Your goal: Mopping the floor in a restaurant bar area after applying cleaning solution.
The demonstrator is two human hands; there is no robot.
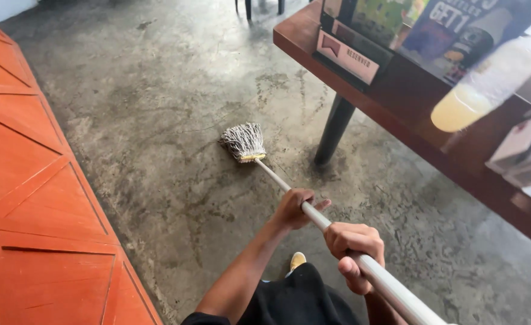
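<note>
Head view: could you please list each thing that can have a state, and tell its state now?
Mop head: strings spread, resting on the concrete floor.
Mop handle: slanted, held by both hands.
Left hand: closed around the handle, lower down.
Right hand: closed around the handle, higher up.
Bottle: on the wooden table, partly filled with yellowish liquid.

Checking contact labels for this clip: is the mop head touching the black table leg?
Apart. The head view shows bare concrete floor between the mop head and the table leg.
</note>
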